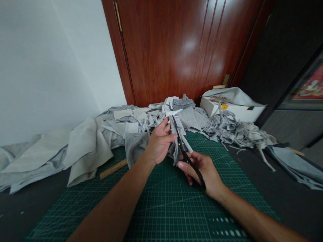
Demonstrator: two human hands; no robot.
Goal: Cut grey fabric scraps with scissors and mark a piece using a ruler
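Note:
My left hand is closed on a strip of light grey fabric, holding it up above the green cutting mat. In my right hand is a pair of black-handled scissors, blades pointing away from me. The blades lie against the fabric strip, near the left fingertips. Whether the blades are parted is hard to make out. Part of the strip hangs down between the two hands, and its lower end is partly hidden by the left hand.
Heaped grey and white fabric runs along the wall and the wooden door. A wooden ruler lies on the mat at left. At right are a white box and a tangle of thin offcuts.

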